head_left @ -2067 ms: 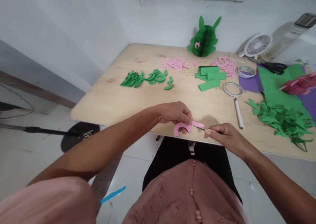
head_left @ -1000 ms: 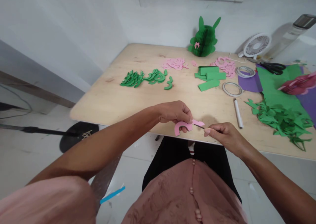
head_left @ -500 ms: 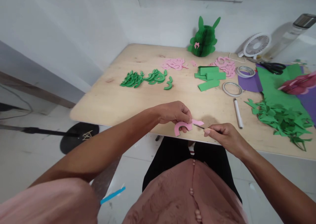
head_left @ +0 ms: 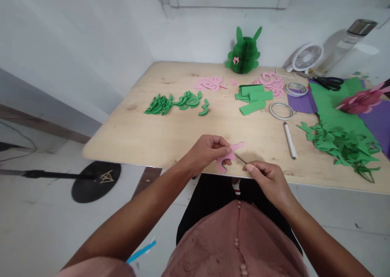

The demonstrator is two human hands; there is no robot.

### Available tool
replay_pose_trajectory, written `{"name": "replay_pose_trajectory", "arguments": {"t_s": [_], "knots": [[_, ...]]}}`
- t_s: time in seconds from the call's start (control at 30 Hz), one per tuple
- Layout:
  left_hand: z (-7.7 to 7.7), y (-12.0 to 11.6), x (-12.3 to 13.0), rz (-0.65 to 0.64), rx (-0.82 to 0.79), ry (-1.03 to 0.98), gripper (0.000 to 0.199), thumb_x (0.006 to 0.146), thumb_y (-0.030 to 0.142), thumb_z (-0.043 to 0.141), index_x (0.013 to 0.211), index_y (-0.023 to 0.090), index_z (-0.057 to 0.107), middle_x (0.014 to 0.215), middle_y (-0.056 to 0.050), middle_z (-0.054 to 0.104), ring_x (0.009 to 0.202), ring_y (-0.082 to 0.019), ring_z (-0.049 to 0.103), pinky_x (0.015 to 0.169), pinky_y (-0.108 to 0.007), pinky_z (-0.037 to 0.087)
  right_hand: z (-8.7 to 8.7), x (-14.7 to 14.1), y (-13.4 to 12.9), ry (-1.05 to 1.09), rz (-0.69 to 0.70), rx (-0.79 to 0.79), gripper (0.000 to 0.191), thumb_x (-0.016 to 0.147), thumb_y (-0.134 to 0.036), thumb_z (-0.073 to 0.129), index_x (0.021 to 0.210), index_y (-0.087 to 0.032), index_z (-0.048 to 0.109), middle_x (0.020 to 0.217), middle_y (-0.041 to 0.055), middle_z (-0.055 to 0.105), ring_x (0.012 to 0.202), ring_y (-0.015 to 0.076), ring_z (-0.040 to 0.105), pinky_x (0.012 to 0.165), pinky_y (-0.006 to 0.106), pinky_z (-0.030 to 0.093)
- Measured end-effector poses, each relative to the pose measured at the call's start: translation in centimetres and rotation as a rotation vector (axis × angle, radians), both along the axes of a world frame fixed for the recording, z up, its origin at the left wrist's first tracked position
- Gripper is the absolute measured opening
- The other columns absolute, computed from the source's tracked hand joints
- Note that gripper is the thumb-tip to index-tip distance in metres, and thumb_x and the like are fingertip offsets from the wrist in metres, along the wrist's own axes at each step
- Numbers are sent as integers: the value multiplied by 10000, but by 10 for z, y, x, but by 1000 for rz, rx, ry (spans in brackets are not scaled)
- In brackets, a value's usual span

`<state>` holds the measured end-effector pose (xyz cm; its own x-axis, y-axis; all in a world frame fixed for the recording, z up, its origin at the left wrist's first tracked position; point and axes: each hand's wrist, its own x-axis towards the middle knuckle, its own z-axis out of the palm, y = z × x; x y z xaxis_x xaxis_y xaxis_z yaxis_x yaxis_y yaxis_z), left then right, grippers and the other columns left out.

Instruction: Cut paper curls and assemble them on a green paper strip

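Observation:
My left hand (head_left: 211, 149) pinches a curved pink paper piece (head_left: 222, 164) over the front edge of the wooden table. Fingers of my right hand (head_left: 265, 172) are closed on a thin dark metal tool (head_left: 240, 158), whose tip touches the pink piece beside my left fingertips. The tool's handle is hidden in my right hand, so its kind is unclear. Behind my hands lie green curved cutouts (head_left: 159, 104), a pile of pink cutouts (head_left: 210, 83) and green paper strips (head_left: 256, 94). A white marker (head_left: 289, 140) lies right of them.
A green paper figure (head_left: 244, 54), white fan (head_left: 307, 58) and clear bottle (head_left: 343, 49) stand along the wall. Tape rolls (head_left: 280, 111), black scissors (head_left: 328, 83), green scraps (head_left: 341, 145) and a dark pink paper figure (head_left: 362, 100) are at right. A round black base (head_left: 96, 181) stands on the floor.
The camera view has shifted, showing more of the window frame. My left hand has turned a little around the pink piece, and the tool's tip sits at a different spot on it.

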<state>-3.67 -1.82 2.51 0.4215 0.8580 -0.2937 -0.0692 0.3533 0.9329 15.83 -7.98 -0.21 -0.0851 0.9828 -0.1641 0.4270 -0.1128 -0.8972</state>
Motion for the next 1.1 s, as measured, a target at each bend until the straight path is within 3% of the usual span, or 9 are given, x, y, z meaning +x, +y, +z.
{"name": "replay_pose_trajectory", "arguments": {"t_s": [0.37, 0.63, 1.1], "knots": [[3, -11, 3, 57, 51, -28, 159, 699, 238, 708, 706, 119, 602, 611, -16, 662, 582, -137, 660, 554, -225, 534, -1, -7, -4, 32, -35, 63, 371, 831, -481, 530, 716, -160, 677, 680, 25, 588, 658, 168, 540, 549, 239, 431], [5, -13, 5, 80, 49, -5, 174, 713, 261, 707, 724, 116, 611, 624, -26, 670, 615, -161, 678, 535, -223, 535, 3, -10, -6, 0, -38, 116, 355, 837, -460, 532, 713, -160, 677, 658, 30, 592, 613, 165, 550, 495, 231, 410], [3, -17, 4, 131, 32, -54, 200, 682, 285, 736, 724, 130, 617, 629, -15, 680, 591, -165, 674, 528, -258, 557, 6, -12, -6, -87, -17, 216, 369, 867, -441, 508, 712, -152, 677, 653, 28, 595, 607, 156, 527, 568, 253, 393]]}}
